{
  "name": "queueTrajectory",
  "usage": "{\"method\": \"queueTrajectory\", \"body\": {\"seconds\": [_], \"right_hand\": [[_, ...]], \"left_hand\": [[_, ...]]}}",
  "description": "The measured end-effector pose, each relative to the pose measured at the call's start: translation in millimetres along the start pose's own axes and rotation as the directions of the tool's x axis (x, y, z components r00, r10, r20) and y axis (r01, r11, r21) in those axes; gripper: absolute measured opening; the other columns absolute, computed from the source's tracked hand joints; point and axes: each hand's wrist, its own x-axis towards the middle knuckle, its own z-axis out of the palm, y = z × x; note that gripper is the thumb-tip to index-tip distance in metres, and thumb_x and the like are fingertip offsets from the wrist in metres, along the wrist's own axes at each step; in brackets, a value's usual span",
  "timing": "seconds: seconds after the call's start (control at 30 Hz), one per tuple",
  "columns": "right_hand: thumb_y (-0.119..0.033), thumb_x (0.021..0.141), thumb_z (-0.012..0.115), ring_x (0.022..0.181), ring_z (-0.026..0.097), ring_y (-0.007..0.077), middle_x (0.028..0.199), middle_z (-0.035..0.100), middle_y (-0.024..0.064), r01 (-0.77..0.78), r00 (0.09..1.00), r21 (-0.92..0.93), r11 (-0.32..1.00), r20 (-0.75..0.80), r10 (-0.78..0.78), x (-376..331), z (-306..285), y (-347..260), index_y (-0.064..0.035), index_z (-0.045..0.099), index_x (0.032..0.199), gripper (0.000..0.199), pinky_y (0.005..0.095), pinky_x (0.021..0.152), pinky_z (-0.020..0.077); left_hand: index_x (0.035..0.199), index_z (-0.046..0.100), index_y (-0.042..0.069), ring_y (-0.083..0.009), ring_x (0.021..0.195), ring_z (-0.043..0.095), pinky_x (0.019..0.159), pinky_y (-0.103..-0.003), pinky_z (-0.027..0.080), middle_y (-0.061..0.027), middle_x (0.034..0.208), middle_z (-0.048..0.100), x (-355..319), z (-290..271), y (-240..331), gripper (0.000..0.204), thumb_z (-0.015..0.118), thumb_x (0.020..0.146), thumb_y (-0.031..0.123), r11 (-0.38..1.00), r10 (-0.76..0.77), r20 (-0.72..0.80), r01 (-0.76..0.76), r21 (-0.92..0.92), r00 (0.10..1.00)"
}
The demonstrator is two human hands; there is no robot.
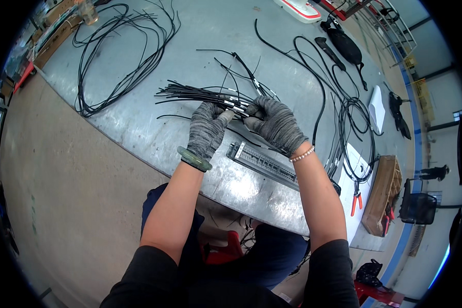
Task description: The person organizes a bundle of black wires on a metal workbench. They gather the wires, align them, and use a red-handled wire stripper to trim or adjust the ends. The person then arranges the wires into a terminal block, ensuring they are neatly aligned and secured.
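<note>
A bundle of black wires with white sleeves is held over the middle of the metal table, loose ends fanning left. The gloved left hand grips it; the gloved right hand closes around its right part. Nearer lies a slotted grey strip; far left, coiled black cable; right, red-handled pliers beside a wooden box.

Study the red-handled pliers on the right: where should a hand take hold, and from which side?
Probably best by both red handles of the pliers, coming from the near side: they splay toward the picture's lower edge, while the nose points away. A wooden box crowds the right.
</note>
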Motion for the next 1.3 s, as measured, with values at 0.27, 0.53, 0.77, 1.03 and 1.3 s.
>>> {"method": "queueTrajectory", "body": {"seconds": [0.27, 0.53, 0.77, 1.03, 1.3], "right_hand": [[-0.022, 0.079, 0.069, 0.079, 0.062, 0.0252, 0.086, 0.064, 0.0124, 0.019, 1.000, 0.088, 0.996, -0.020, -0.017, 1.3, -1.2, 5.8, -0.0041, 0.067, 0.094, 0.024, 0.0355, 0.076, 0.0497], [-0.022, 0.077, 0.073, 0.077, 0.063, 0.0220, 0.081, 0.065, 0.0106, -0.010, 0.993, 0.120, 0.993, -0.116, 0.024, -1.0, 4.4, 7.6, -0.0063, 0.067, 0.092, 0.023, 0.0328, 0.074, 0.0506], [-0.027, 0.079, 0.072, 0.073, 0.065, 0.0211, 0.078, 0.067, 0.0076, 0.015, 0.992, 0.029, 0.999, -0.122, -0.012, -9.9, 8.1, 5.4, -0.0077, 0.065, 0.088, 0.022, 0.0327, 0.070, 0.0513], [-0.029, 0.082, 0.069, 0.071, 0.065, 0.0233, 0.076, 0.067, 0.0091, 0.006, 0.994, -0.038, 0.999, -0.111, -0.010, -6.3, 9.4, 2.0, -0.0071, 0.064, 0.091, 0.024, 0.0342, 0.068, 0.0514], [-0.016, 0.080, 0.074, 0.068, 0.057, 0.0125, 0.076, 0.062, 0.0063, -0.015, 0.999, 0.140, 0.990, -0.044, 0.021, 2.9, 9.3, 1.6, -0.0033, 0.061, 0.087, 0.019, 0.0288, 0.066, 0.0495]], "left_hand": [[0.089, 0.060, -0.001, -0.0103, 0.069, 0.054, 0.065, -0.024, 0.046, -0.0047, 0.078, 0.062, -1.5, 0.1, 3.2, 0.014, 0.068, 0.083, 0.008, 0.997, 0.009, 0.002, -0.009, 0.075, 1.000], [0.098, 0.060, 0.000, -0.0099, 0.071, 0.055, 0.066, -0.024, 0.048, -0.0039, 0.081, 0.061, 0.2, -1.5, -1.4, 0.020, 0.067, 0.085, 0.013, 0.949, -0.008, 0.076, 0.032, -0.313, 0.997], [0.099, 0.061, 0.000, -0.0110, 0.072, 0.057, 0.067, -0.025, 0.051, -0.0052, 0.085, 0.061, -2.3, 3.7, 12.6, 0.021, 0.062, 0.091, 0.019, 0.929, -0.169, 0.036, 0.171, -0.328, 0.985], [0.098, 0.061, 0.001, -0.0107, 0.071, 0.058, 0.065, -0.024, 0.051, -0.0043, 0.084, 0.062, -0.9, 0.9, 4.4, 0.016, 0.059, 0.092, 0.016, 0.949, -0.092, 0.066, 0.108, -0.297, 0.994], [0.103, 0.062, 0.003, -0.0119, 0.073, 0.060, 0.064, -0.024, 0.050, -0.0031, 0.089, 0.063, -0.3, 3.1, 6.4, 0.028, 0.061, 0.092, 0.029, 0.919, -0.202, 0.020, 0.197, -0.341, 0.979]]}}
